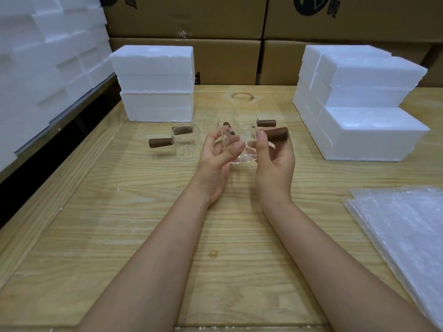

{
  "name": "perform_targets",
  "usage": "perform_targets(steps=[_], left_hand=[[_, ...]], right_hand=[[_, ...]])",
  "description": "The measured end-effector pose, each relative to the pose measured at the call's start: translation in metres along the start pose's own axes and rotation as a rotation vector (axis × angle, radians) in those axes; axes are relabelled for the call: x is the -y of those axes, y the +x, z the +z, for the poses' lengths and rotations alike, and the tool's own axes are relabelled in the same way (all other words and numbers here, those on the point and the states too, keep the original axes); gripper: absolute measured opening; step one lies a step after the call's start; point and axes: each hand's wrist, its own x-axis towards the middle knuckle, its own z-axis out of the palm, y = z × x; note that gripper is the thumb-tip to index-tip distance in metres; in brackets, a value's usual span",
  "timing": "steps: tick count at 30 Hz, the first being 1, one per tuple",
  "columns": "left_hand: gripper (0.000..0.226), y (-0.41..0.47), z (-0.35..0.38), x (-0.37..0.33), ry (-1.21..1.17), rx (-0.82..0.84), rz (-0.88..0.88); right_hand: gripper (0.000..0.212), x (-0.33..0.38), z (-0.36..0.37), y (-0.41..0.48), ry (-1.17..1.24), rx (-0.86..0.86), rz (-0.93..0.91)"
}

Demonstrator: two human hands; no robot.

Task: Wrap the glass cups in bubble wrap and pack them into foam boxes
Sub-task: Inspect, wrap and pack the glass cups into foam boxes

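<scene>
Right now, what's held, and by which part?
A glass cup, in both hands. The left hand pinches its glass wall. The right hand grips it at the base of the wooden handle.

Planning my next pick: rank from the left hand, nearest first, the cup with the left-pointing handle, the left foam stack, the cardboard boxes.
1. Cup, just left of the left hand.
2. Foam stack, back left.
3. Cardboard boxes, behind the table.
</scene>
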Motion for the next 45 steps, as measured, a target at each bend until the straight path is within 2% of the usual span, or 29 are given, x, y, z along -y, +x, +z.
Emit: perform_targets(steps=[3,11,14,18,23,32,39,43,45], left_hand=[[0.056,-0.001,0.000,0.001,0.124,-0.001,0.017],[0.067,-0.003,0.001,0.006,0.509,-0.032,0.170],[0.070,-0.004,0.002,0.008,0.593,-0.010,0.223],[0.075,-0.004,0.002,0.007,0.697,0.000,0.307],[0.074,-0.006,0.004,0.010,0.756,0.019,0.374],[0.071,-0.007,0.002,0.010,0.748,-0.005,0.351],[0.072,-0.004,-0.002,0.013,0.855,-0.026,0.410],[0.080,-0.005,-0.001,0.014,0.902,-0.055,0.405],[0.076,-0.007,0.000,0.014,0.913,-0.048,0.411]], right_hand=[[0.002,-0.002,-0.003,0.003,0.135,-0.013,0.123],[0.013,-0.008,-0.005,0.013,0.364,-0.143,0.358],[0.020,-0.009,-0.006,0.017,0.465,-0.180,0.466],[0.018,-0.010,-0.008,0.020,0.547,-0.179,0.562],[0.012,-0.010,-0.012,0.022,0.590,-0.150,0.589],[0.021,-0.011,-0.011,0.023,0.531,-0.108,0.482],[0.029,-0.010,-0.013,0.023,0.589,-0.119,0.510],[0.017,-0.011,-0.013,0.025,0.609,-0.158,0.542],[0.014,-0.012,-0.013,0.025,0.593,-0.165,0.549]])
